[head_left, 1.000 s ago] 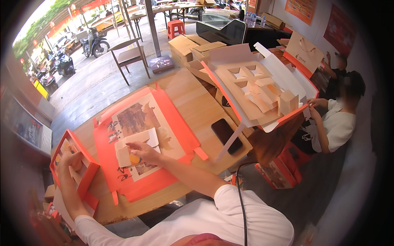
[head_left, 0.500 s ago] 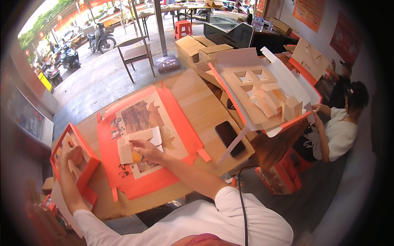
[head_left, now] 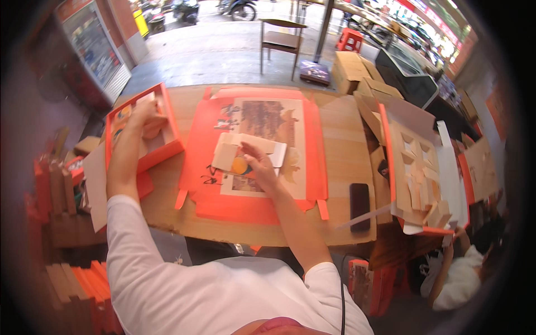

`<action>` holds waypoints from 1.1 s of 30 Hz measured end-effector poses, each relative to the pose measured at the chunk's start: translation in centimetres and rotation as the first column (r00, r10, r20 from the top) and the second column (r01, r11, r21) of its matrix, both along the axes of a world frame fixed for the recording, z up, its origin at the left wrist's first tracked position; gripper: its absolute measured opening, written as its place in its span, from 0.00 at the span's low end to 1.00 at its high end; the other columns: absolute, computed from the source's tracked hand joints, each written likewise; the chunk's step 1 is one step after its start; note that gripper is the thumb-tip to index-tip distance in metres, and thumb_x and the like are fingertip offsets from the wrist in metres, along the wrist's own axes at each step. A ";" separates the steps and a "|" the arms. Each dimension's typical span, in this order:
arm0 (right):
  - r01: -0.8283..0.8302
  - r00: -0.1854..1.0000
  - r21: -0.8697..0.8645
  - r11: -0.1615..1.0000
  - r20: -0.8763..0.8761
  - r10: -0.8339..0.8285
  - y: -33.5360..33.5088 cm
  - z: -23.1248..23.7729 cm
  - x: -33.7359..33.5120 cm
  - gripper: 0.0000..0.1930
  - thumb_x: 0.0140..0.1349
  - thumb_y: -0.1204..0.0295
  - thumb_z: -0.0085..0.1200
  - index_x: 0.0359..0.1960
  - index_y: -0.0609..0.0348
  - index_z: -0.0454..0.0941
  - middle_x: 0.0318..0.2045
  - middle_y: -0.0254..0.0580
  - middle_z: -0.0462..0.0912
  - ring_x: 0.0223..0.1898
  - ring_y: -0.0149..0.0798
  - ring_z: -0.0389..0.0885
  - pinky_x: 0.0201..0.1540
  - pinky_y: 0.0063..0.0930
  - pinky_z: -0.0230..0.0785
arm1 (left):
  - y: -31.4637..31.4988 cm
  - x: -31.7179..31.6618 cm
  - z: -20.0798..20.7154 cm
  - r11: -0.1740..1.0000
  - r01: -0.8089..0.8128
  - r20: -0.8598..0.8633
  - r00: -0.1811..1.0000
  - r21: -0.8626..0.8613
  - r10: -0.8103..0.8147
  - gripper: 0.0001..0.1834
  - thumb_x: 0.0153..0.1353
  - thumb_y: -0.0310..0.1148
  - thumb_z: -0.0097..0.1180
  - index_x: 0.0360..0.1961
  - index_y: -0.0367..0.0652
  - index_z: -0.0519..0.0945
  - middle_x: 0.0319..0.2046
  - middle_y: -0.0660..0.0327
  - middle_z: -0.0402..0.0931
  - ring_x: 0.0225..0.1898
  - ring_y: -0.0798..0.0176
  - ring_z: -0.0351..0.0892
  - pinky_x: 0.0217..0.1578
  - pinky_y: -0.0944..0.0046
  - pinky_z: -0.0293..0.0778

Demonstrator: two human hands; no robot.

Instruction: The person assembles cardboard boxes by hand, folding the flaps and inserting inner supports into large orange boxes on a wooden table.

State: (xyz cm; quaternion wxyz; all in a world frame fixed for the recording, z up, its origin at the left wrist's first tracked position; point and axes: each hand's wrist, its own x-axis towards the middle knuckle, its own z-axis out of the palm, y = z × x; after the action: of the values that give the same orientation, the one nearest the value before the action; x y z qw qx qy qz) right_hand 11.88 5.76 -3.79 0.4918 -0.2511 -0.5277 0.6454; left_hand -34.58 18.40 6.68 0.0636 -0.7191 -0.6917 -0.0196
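Note:
My left hand is inside a shallow orange-red box with a tan lining, at the table's left. Its fingers are blurred and partly hidden, so their grip does not show. On a flat, unfolded orange-red box sheet with a printed tan panel lies a small tan carton with a white flap and a yellow-orange round mark. Over this carton's near side is my right hand, open, fingers apart, touching it or just above.
A black phone lies by the table's right edge. Beyond it is a large open box with a cardboard insert, a person's hand at its near corner. Stacked cartons and a chair stand past the table; folded boxes crowd the lower left.
My view has turned, so the table looks straighter and the large open box is farther right. My left hand stays in the shallow box and my right hand stays at the small carton.

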 end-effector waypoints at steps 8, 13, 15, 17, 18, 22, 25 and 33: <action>-0.022 1.000 -0.068 0.997 0.019 0.023 -0.4 1.1 0.1 0.24 0.68 0.74 0.48 0.65 0.66 0.66 0.61 0.48 0.73 0.65 0.38 0.68 0.68 0.32 0.58 | -3.6 5.0 2.4 0.950 -0.298 -0.090 0.953 -0.095 0.290 0.49 0.40 0.58 0.63 0.62 0.38 0.70 0.57 0.41 0.72 0.57 0.44 0.75 0.56 0.52 0.73; -0.013 1.000 -0.053 0.999 0.008 0.013 -0.2 0.8 0.2 0.24 0.68 0.73 0.48 0.65 0.67 0.66 0.62 0.48 0.72 0.65 0.38 0.68 0.68 0.32 0.58 | -4.3 4.3 2.3 0.952 -0.265 0.328 0.895 -0.154 0.302 0.50 0.38 0.54 0.65 0.63 0.36 0.68 0.56 0.43 0.74 0.57 0.47 0.75 0.55 0.56 0.73; -0.003 0.999 -0.043 0.999 0.032 0.005 -0.3 1.0 0.4 0.23 0.69 0.73 0.46 0.65 0.66 0.66 0.63 0.47 0.71 0.65 0.37 0.67 0.67 0.31 0.60 | -4.4 4.2 2.7 0.925 -0.330 0.358 0.854 -0.188 0.377 0.50 0.37 0.53 0.66 0.61 0.35 0.69 0.56 0.44 0.74 0.57 0.48 0.75 0.54 0.57 0.73; 0.001 0.999 -0.040 0.999 0.034 0.000 -0.4 1.2 0.4 0.23 0.69 0.74 0.46 0.65 0.66 0.66 0.63 0.47 0.71 0.65 0.37 0.67 0.66 0.30 0.60 | -4.6 3.6 2.6 0.935 -0.310 0.390 0.851 -0.170 0.353 0.49 0.37 0.53 0.66 0.60 0.34 0.70 0.56 0.44 0.74 0.57 0.49 0.75 0.54 0.57 0.73; 0.005 1.000 -0.044 0.999 0.026 -0.004 -0.4 1.1 0.4 0.24 0.69 0.74 0.47 0.65 0.66 0.66 0.62 0.47 0.72 0.65 0.37 0.68 0.67 0.31 0.59 | -4.7 3.4 2.4 0.941 -0.299 0.406 0.849 -0.161 0.339 0.49 0.37 0.53 0.66 0.60 0.34 0.71 0.56 0.44 0.74 0.57 0.49 0.75 0.54 0.57 0.73; 0.000 1.000 -0.049 0.999 0.023 0.001 -0.1 0.9 0.3 0.24 0.68 0.75 0.48 0.65 0.67 0.66 0.62 0.46 0.72 0.65 0.37 0.68 0.68 0.31 0.58 | -4.8 2.5 1.4 0.942 -0.336 0.353 0.879 -0.016 0.320 0.48 0.36 0.55 0.67 0.57 0.34 0.73 0.55 0.45 0.74 0.58 0.47 0.73 0.57 0.56 0.72; -0.007 1.000 -0.062 0.998 0.005 0.007 -0.4 1.2 0.3 0.24 0.68 0.75 0.47 0.65 0.66 0.66 0.62 0.47 0.72 0.65 0.37 0.68 0.68 0.31 0.58 | -5.1 2.7 0.5 0.935 -0.338 0.238 0.922 0.106 0.306 0.49 0.37 0.59 0.65 0.57 0.34 0.73 0.55 0.44 0.73 0.59 0.46 0.71 0.59 0.55 0.70; -0.015 1.000 -0.066 0.998 -0.012 0.014 -0.2 0.8 0.1 0.23 0.68 0.75 0.47 0.65 0.65 0.67 0.62 0.46 0.71 0.65 0.37 0.67 0.68 0.31 0.57 | -5.8 4.6 -1.9 0.854 -0.489 0.214 0.866 0.174 0.452 0.58 0.41 0.65 0.61 0.67 0.32 0.63 0.61 0.42 0.68 0.64 0.42 0.66 0.63 0.52 0.66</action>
State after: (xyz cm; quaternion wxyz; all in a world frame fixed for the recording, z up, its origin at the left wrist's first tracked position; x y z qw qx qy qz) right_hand 11.99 5.58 -2.98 0.4815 -0.2595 -0.5050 0.6677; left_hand -30.02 12.57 4.81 0.0890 -0.5114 -0.8431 -0.1404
